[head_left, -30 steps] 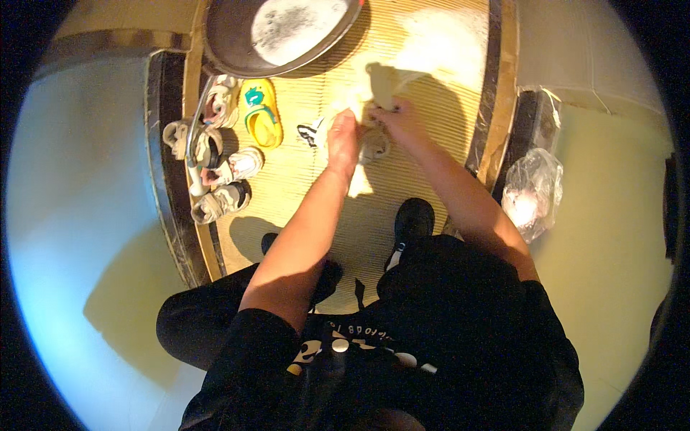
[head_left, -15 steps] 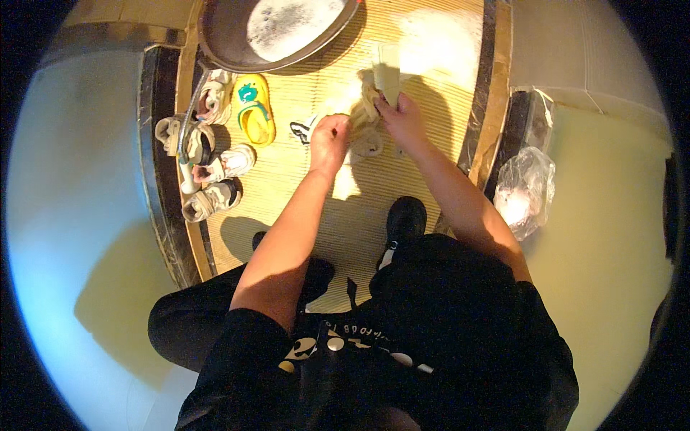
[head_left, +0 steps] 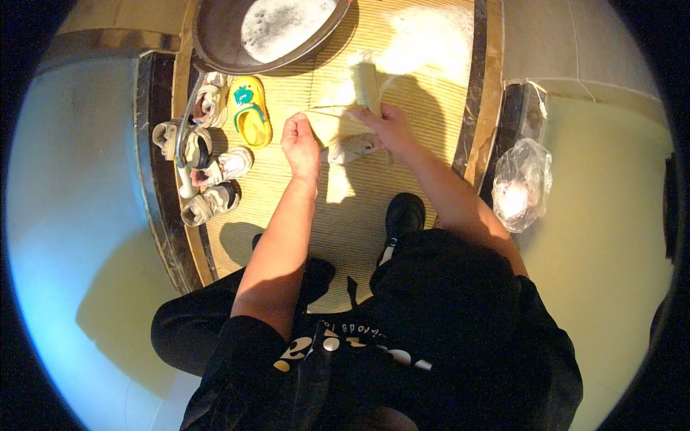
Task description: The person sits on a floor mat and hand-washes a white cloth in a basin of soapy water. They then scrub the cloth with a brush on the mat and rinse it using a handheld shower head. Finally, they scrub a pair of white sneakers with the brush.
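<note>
A thin pale yellowish sheet [head_left: 335,122], paper or cloth I cannot tell, stretches between my two hands over the ribbed floor. The fingers of my left hand [head_left: 300,144] pinch its left edge. Its right part is gripped by my right hand [head_left: 392,131], fingers closed. Beyond the right hand, a pale upright roll-like piece [head_left: 364,82] rises, seemingly joined to the sheet. Just under the sheet lies a crumpled off-white thing [head_left: 353,149], partly covered, perhaps a shoe.
A dark basin [head_left: 208,43] with foamy water [head_left: 277,32] stands at the far left. Several light sneakers [head_left: 212,203], a yellow clog [head_left: 253,118] and a hose with a white spray head [head_left: 187,183] line the left edge. A clear plastic bag [head_left: 522,187] sits on the right ledge.
My left hand has moved left, drawing the pale sheet out wide. The right hand has shifted slightly left and nearer, and the upright piece has moved left with it.
</note>
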Available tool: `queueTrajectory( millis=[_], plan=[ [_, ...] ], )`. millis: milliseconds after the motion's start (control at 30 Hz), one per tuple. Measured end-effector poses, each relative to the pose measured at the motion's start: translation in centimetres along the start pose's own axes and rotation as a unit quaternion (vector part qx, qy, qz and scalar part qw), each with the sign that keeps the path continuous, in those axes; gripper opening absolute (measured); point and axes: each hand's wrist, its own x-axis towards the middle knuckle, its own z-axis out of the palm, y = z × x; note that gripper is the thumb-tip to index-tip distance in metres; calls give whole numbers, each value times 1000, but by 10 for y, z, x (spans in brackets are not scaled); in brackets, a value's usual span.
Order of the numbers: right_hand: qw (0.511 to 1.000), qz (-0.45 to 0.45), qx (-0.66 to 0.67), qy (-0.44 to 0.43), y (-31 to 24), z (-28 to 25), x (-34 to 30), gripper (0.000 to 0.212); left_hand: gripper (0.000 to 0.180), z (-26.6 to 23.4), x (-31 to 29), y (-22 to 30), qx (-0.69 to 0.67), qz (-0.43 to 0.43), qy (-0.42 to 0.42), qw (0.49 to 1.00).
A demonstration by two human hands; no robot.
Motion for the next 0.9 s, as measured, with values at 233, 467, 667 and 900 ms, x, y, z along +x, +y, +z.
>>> queueTrajectory(
  millis=[233, 467, 667, 900],
  plan=[
    [999, -42, 6, 18, -20, -32, 8, 28, 20, -10, -17, 27, 151, 155, -86, 973],
    [982, -151, 112, 33, -42, -36, 21, 25, 22, 3, -30, 67, 152, 12, -265, 952],
    [984, -77, 2, 162, -22, -40, 21, 30, 29, 27, -45, 85, -137, -117, -143, 973],
    [999, 27, 12, -33, 15, -3, -19, 31, 25, 4, -31, 35, -389, -306, -78, 865]
  ],
)
